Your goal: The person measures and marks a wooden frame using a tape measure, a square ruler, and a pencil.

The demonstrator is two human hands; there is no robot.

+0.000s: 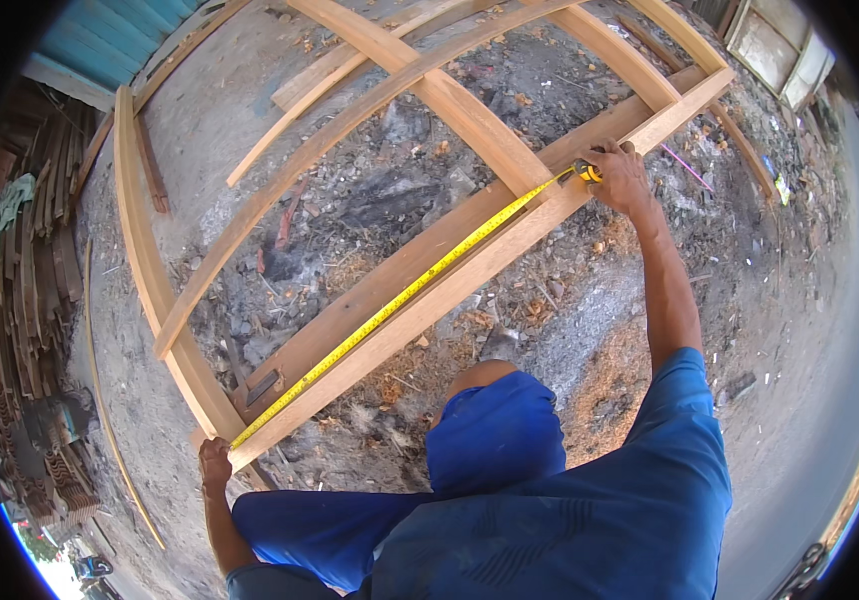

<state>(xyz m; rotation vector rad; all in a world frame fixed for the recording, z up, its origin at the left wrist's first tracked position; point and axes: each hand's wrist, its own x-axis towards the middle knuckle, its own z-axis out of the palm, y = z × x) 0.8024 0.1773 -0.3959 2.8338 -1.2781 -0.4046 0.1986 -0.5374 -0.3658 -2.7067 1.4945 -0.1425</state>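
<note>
Our right hand [620, 180] grips the tape measure [588, 173] at the frame's upper right; our left hand [216, 465] meets its lower-left end, closure unclear; probably light, springy and kinkable, best held by its case

Bare, pale wood with a matt, visibly grained face forms the frame [450, 292] before us, set off by the smooth, lightly glossy yellow tape blade [405, 297]. Rough, dusty earth [790, 290] lies beneath, and matt blue cloth makes the near trousers [495, 425]. At left, crumpled greenish fabric [10, 212] drapes over rough, dark wooden boards [45, 290].
</note>
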